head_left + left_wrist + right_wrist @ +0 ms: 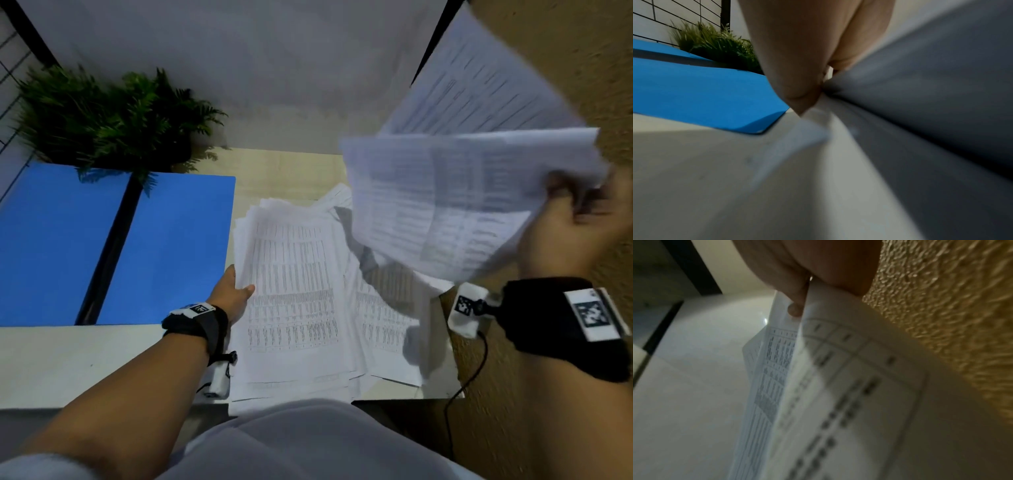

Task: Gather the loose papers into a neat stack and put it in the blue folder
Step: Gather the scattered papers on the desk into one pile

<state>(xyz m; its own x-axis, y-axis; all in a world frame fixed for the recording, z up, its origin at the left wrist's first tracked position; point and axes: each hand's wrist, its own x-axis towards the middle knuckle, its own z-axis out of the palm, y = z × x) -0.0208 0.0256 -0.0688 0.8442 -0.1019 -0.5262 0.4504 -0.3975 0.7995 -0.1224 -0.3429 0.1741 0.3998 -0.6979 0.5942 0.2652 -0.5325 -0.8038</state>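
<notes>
An untidy pile of printed papers (301,301) lies on the white table (85,359), right of the open blue folder (171,250). My left hand (233,289) grips the pile's left edge, thumb on top; in the left wrist view its fingers (797,65) pinch the paper edge (818,116) beside the blue folder (705,94). My right hand (575,222) holds several loose sheets (462,192) lifted in the air above the pile's right side, blurred. In the right wrist view a fingertip (795,309) sits between the held sheets (828,386).
A green potted fern (113,116) stands behind the folder against the white wall. A black wire grid (10,54) is at far left. A textured yellow surface (582,68) fills the right side, beyond the table's right edge. A cable (466,377) hangs from my right wrist.
</notes>
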